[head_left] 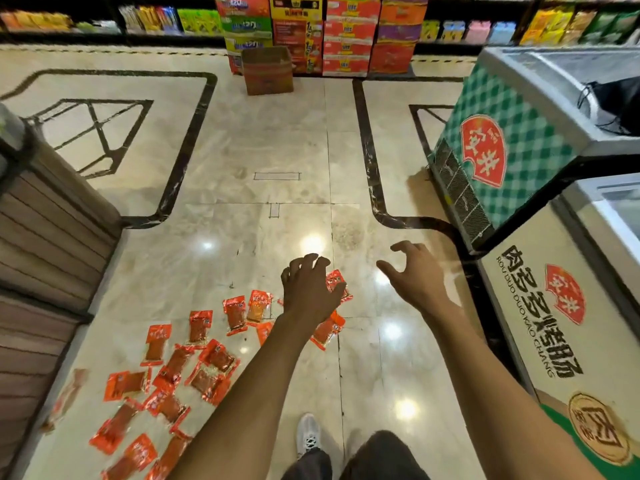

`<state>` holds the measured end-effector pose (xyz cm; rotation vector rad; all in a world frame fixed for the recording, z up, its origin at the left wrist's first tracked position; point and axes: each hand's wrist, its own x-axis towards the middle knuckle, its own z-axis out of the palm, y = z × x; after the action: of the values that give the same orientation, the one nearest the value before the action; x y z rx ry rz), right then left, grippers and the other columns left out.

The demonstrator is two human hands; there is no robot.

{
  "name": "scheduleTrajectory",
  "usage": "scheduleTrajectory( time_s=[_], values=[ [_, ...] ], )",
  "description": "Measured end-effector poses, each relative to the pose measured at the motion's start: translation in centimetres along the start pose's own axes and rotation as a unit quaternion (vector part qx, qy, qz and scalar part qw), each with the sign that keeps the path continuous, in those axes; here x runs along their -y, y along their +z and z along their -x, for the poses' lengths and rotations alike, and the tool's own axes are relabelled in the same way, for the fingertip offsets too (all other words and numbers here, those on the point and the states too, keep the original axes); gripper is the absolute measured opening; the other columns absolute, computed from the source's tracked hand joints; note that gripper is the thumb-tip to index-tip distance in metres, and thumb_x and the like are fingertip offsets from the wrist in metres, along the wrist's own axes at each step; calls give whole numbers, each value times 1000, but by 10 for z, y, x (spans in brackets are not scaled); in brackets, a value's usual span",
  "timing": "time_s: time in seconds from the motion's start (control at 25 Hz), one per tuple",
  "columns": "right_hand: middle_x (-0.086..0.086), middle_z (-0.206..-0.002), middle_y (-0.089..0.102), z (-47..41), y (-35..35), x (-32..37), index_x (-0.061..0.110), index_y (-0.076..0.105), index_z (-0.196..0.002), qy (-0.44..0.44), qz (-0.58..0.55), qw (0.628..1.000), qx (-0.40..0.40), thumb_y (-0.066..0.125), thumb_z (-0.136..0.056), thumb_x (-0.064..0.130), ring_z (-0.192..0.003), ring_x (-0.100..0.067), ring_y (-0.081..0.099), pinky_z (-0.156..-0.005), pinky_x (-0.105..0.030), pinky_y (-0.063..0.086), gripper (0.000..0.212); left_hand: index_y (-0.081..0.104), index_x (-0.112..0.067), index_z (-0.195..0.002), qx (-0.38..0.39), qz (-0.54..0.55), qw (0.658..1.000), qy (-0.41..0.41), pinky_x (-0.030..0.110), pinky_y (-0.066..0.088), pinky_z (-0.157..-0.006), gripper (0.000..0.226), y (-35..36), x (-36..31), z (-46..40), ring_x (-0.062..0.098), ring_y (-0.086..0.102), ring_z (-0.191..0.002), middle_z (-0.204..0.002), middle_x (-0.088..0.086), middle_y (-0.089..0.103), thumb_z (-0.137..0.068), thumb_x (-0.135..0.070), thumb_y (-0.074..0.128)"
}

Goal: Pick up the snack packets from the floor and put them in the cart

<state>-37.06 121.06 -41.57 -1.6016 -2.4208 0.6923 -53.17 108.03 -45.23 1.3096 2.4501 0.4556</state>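
- Red-orange snack packets (199, 326), many, scattered flat on the polished marble floor (270, 150) at lower left; some overlap, others lie singly; the farthest ones sit beneath the left hand.
- Left hand (309, 289): arm stretched forward above the packets, fingers curled downward, grasping nothing; whether it touches the packet under it cannot be told.
- Right hand (414, 275): extended over bare floor, well apart from the packets, fingers loosely spread and bent, holding nothing.
- White shoe (307, 434) and dark trousers at the bottom edge (the person's own).
- Chest freezers, two, at right: one green-checked (502, 133), one cream with printed lettering (540, 323).
- Cardboard box (267, 71), brown, open-topped, standing on the floor before stacked cartons (346, 32); stocked shelves behind.
- Brown slatted counter (52, 230) at left.
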Motion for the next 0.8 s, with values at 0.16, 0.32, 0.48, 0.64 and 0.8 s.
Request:
scheduleTrajectory(
  time_s=[0.16, 0.32, 0.48, 0.64, 0.8],
  values=[
    [-8, -137, 59, -98, 25, -13, 23, 60, -128, 5, 33, 998, 44, 66, -90, 49, -118, -31, 61, -104, -52, 47, 48, 53, -25, -139, 38, 3, 999, -35, 45, 31, -113, 59, 32, 3, -90, 27, 36, -140, -154, -2, 43, -88, -54, 61],
    [-7, -139, 59, -198, 75, -39, 22, 60, -130, -7, 66, 996, 66, 65, -92, 44, -119, -30, 62, -105, -51, 47, 45, 53, -26, -139, 52, 14, 996, -70, 45, 34, -108, 61, 86, 15, -173, 27, 37, -138, -153, -4, 43, -86, -54, 64],
    [-6, -134, 62, -284, 209, -93, 24, 62, -127, -30, 78, 990, 112, 63, -91, 47, -113, -30, 64, -101, -49, 48, 43, 57, -31, -134, 73, 74, 986, -132, 42, 40, -106, 66, 208, 73, -253, 25, 47, -133, -146, -7, 51, -79, -65, 66],
    [-4, -135, 60, -350, 394, -177, 28, 59, -128, -34, 88, 981, 169, 61, -91, 47, -115, -29, 62, -104, -48, 44, 42, 59, -31, -129, 113, 78, 983, -124, 41, 46, -103, 67, 380, 159, -307, 25, 53, -128, -137, -3, 58, -73, -66, 70],
    [-5, -136, 58, -410, 581, -282, 28, 56, -134, -25, 143, 966, 212, 64, -89, 49, -118, -31, 60, -102, -47, 46, 51, 43, -34, -145, 269, 26, 956, -110, 38, 44, -108, 84, 581, 240, -327, 26, 46, -134, -147, -1, 45, -73, -66, 73]
  ],
)
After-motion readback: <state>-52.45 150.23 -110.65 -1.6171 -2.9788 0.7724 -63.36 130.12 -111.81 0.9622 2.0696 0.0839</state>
